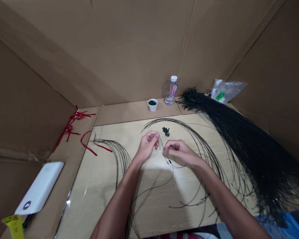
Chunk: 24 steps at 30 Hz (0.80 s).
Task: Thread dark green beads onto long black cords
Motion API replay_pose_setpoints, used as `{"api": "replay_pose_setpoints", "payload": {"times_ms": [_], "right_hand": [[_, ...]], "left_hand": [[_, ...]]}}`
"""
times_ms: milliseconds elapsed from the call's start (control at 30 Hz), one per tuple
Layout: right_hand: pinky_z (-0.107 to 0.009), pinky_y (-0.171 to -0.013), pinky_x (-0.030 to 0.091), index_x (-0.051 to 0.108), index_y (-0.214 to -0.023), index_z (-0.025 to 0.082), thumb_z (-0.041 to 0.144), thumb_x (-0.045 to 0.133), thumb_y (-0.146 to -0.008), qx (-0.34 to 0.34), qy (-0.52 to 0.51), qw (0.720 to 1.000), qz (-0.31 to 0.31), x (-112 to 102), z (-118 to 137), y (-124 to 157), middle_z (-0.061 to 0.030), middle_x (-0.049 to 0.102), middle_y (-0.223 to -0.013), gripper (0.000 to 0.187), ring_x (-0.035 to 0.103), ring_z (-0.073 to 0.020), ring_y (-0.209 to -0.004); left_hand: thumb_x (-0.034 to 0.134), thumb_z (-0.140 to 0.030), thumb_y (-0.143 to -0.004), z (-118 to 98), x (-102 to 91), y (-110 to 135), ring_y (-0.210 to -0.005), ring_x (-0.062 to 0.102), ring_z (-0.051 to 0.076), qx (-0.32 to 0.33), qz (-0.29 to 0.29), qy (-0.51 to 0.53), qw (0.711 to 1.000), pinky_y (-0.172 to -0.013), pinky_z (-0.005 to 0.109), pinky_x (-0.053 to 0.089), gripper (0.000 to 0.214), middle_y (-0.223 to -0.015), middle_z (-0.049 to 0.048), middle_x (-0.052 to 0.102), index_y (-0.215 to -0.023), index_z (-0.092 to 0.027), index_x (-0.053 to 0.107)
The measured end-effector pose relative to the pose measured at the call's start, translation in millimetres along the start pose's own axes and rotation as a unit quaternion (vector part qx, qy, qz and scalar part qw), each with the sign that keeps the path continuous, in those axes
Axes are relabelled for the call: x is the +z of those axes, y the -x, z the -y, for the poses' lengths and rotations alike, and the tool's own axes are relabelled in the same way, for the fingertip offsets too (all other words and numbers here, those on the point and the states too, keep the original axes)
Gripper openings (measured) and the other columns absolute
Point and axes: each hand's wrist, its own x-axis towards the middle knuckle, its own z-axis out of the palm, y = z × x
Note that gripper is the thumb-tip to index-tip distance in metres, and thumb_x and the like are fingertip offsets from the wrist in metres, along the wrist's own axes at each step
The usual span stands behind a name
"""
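My left hand (148, 145) and my right hand (177, 151) meet over the middle of a pale wooden board (107, 186). Both are closed in a pinch on one thin black cord (164, 181), which loops down and toward me. A small dark bead (169, 161) hangs on that cord just below my right hand. A little heap of dark beads (165, 131) lies on the board just beyond my fingers. Finished-looking cords lie in a curved bunch (119, 156) to the left of my left wrist.
A big bundle of black cords (241, 139) fans across the right side. At the back stand a white cup of beads (152, 104), a water bottle (171, 90) and a plastic bag (225, 90). Red ribbons (74, 127) and a white power bank (40, 187) lie left. Cardboard walls surround everything.
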Motion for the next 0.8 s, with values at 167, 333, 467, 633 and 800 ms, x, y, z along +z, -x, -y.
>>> {"api": "replay_pose_setpoints", "payload": {"times_ms": [167,333,467,633,800], "right_hand": [[-0.028,-0.061,0.029,0.071,-0.079,0.017,0.028,0.073,-0.084,0.020,0.036,0.993,0.113,-9.6,9.8,6.1,0.0011,0.057,-0.069,0.013,0.041,-0.0135,-0.065],[-0.029,-0.064,0.031,0.071,-0.081,0.016,0.035,0.077,-0.087,0.025,0.062,0.987,0.146,-14.0,12.7,7.3,-0.0003,0.060,-0.074,0.021,0.044,-0.0145,-0.068],[-0.029,-0.067,0.039,0.075,-0.086,0.018,0.048,0.077,-0.091,0.009,0.038,0.994,0.097,-12.0,9.1,5.4,-0.0040,0.069,-0.082,0.031,0.054,-0.0179,-0.074],[-0.030,-0.069,0.044,0.079,-0.088,0.018,0.054,0.078,-0.089,0.002,0.022,0.998,0.054,-8.3,5.4,3.7,-0.0064,0.074,-0.086,0.035,0.061,-0.0213,-0.080],[-0.030,-0.066,0.045,0.081,-0.086,0.017,0.053,0.083,-0.086,-0.005,0.016,0.999,0.051,-5.6,5.0,4.3,-0.0067,0.074,-0.081,0.035,0.061,-0.0207,-0.077]], "left_hand": [[0.079,-0.050,-0.091,-0.9,0.3,-1.6,-0.058,0.052,0.011,-0.007,-0.021,0.036,0.999,-0.054,0.023,0.043,0.036,-0.072,-0.0022,0.058,-0.090,-0.017,0.065],[0.079,-0.047,-0.091,0.7,-1.4,-2.4,-0.057,0.051,0.010,-0.016,-0.021,0.063,0.998,-0.053,0.023,0.041,0.034,-0.072,-0.0024,0.057,-0.089,-0.017,0.064],[0.080,-0.047,-0.090,-0.2,-1.8,-2.8,-0.058,0.051,0.010,-0.022,-0.021,0.073,0.997,-0.053,0.023,0.041,0.033,-0.073,-0.0021,0.057,-0.087,-0.017,0.065],[0.081,-0.046,-0.088,-1.1,-1.8,-3.1,-0.058,0.052,0.010,-0.025,-0.026,0.072,0.997,-0.053,0.023,0.040,0.032,-0.073,-0.0019,0.057,-0.089,-0.017,0.067],[0.081,-0.046,-0.088,-1.5,-2.1,-2.5,-0.059,0.052,0.010,-0.025,-0.027,0.069,0.997,-0.054,0.024,0.041,0.032,-0.073,-0.0020,0.058,-0.089,-0.017,0.067]]}}
